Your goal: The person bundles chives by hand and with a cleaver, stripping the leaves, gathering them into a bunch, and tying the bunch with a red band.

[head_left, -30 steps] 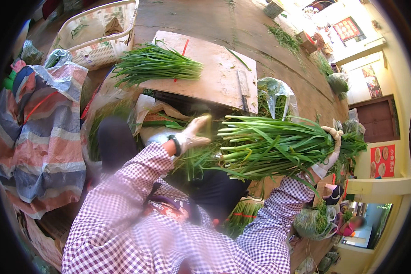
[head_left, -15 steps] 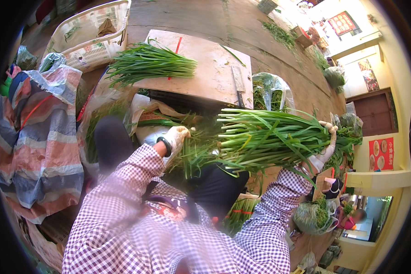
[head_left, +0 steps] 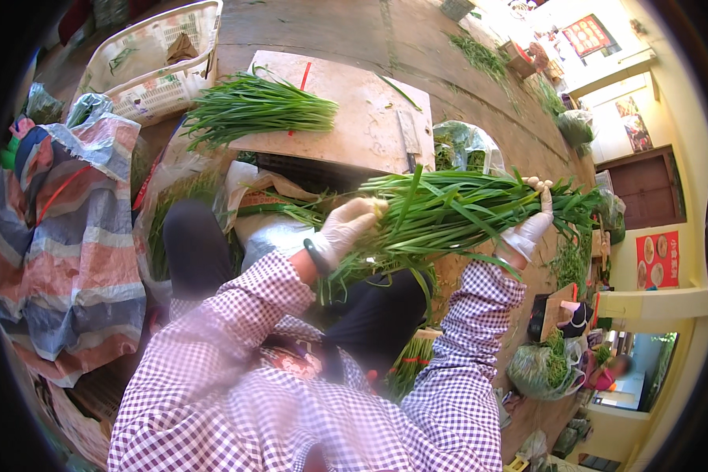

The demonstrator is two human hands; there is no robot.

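Note:
A thick bunch of garlic chives [head_left: 456, 211] lies across my right hand [head_left: 532, 224], whose gloved fingers wrap round it toward the leafy end. My left hand [head_left: 351, 230], also in a pale glove, is closed at the bunch's pale stem ends. Its fingertips pinch there, and the stems partly hide behind them. Loose green leaves hang beneath the bunch over my lap. Beyond my hands, another bunch of chives [head_left: 271, 108] rests on a wooden board [head_left: 362, 145], with a knife [head_left: 408, 135] at the board's right side.
A white plastic basket [head_left: 153, 90] stands at the far left. Before it, a striped woven sheet [head_left: 79, 252] covers something. Plastic bags of greens surround my knees, one bag [head_left: 480, 149] beside the board. Bundled chives [head_left: 409, 366] stand by my right leg. Another bag of greens [head_left: 547, 368] sits farther right.
My left hand has moved right, from over the loose leaves to the stem ends of the held bunch. My right hand has shifted slightly left and away from me with the bunch.

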